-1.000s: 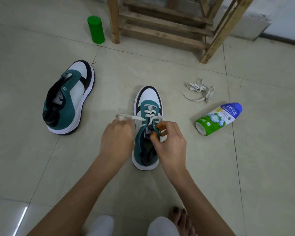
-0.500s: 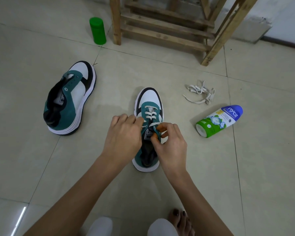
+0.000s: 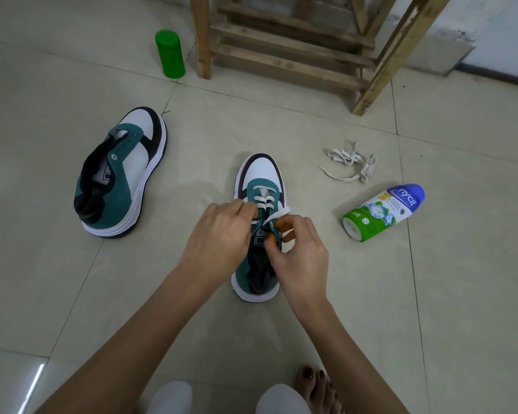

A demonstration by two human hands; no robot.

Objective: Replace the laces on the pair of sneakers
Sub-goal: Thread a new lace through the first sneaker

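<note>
A teal, white and black sneaker [image 3: 259, 174] stands on the floor in front of me, toe pointing away. A white lace [image 3: 263, 201] crosses its upper eyelets. My left hand [image 3: 219, 237] covers the shoe's left eyelet row, fingers curled on the lace. My right hand [image 3: 299, 249] pinches a flat white lace end at the right eyelets. The second sneaker [image 3: 117, 174] lies at the left without a lace. A loose bundle of old laces [image 3: 350, 162] rests on the tile to the right.
A green and white bottle with a blue cap [image 3: 383, 212] lies on its side at the right. A green cylinder [image 3: 169, 53] stands by a wooden frame [image 3: 287, 52] at the back. My bare foot [image 3: 317, 386] shows at the bottom.
My left hand moved right from beside the shoe onto its eyelets, bringing in the lace end it had stretched out to the left. My right hand stays at the right eyelets.
</note>
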